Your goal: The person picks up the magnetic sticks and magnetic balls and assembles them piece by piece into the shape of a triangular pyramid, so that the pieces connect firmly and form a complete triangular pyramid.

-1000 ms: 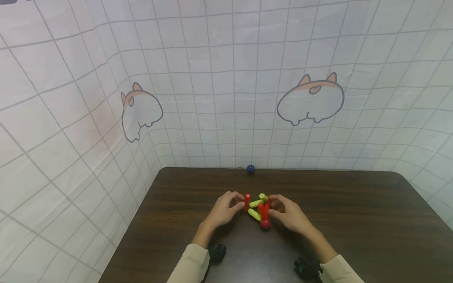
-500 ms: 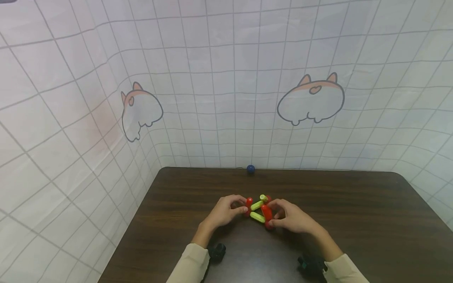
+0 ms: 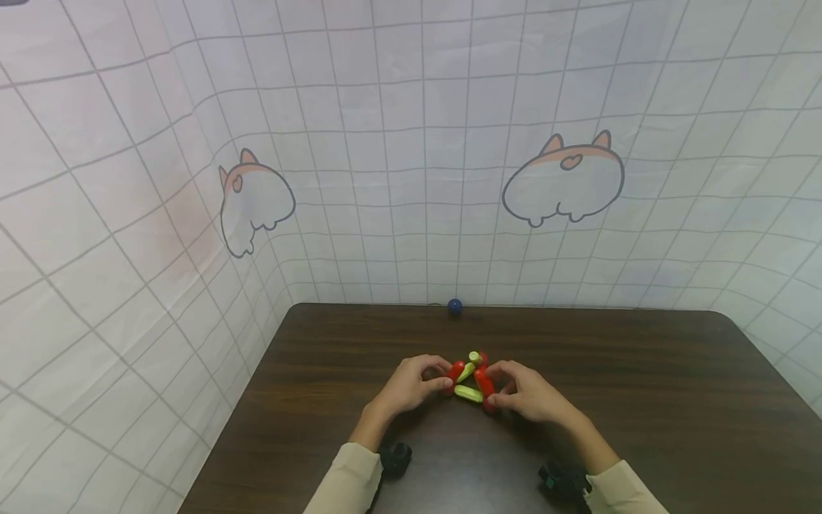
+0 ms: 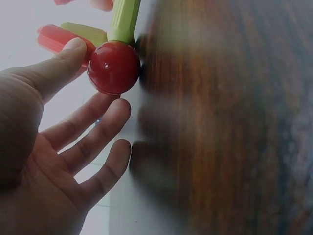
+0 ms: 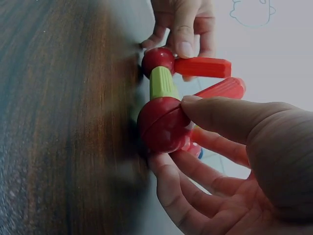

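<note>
A ball-and-stick building toy of red balls with red and yellow-green sticks stands on the table between both hands. My left hand (image 3: 411,385) pinches its left corner, thumb on a red stick (image 4: 55,40) beside a red ball (image 4: 115,67); the other fingers spread loosely below. Across from it, my right hand (image 3: 529,392) grips the near right corner, thumb where another red stick (image 5: 222,89) meets a red ball (image 5: 165,125). Between these corners runs a yellow-green stick (image 3: 469,393). Behind, a further yellow-green stick (image 3: 474,357) points up. The right index fingertip is partly hidden.
A blue ball (image 3: 454,306) sits at the back edge of the dark wooden table (image 3: 642,392). White grid-patterned cloth (image 3: 411,178) hangs behind and at the left. Black wrist cameras (image 3: 395,459) are strapped under both forearms.
The right hand has come down to the near right ball. The left red stick, upright before, now leans right. The near yellow-green stick has turned more level, spanning between the two held corners.
</note>
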Demonstrator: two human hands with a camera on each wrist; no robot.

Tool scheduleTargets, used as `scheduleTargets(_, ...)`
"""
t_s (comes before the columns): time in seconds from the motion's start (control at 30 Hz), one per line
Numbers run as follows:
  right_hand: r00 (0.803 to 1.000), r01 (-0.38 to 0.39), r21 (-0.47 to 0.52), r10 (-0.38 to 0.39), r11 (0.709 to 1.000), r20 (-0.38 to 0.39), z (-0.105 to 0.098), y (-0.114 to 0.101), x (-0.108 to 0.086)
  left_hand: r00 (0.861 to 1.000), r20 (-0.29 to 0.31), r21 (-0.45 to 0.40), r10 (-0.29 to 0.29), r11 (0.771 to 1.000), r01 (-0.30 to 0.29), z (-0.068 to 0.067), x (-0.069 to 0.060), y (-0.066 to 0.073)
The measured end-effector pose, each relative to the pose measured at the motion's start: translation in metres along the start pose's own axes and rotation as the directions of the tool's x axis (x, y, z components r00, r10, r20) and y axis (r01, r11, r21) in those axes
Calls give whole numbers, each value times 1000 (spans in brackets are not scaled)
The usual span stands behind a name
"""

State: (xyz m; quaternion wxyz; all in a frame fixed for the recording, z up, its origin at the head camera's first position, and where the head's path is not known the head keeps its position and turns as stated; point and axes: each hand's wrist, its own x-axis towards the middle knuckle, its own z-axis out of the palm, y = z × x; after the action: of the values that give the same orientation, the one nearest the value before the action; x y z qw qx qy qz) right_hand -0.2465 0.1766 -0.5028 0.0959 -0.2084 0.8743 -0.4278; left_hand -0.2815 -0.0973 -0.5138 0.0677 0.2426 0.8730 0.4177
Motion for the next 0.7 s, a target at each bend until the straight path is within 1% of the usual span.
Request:
scheduleTargets(0.23,1000,-4,-8,4,1000,-24,0,0,0,1000,-5,12,3,1000,-3,1,1,1)
scheduleTargets(0.47,1000,-13,5,13,1000,-28,0,1,1,1000,-7,50,-1,999,1,3,0,1)
scheduleTargets(0.7,999,-17,2,17,1000,-27,0,2,1,1000,-5,55,-2,998,2,3,-1,2)
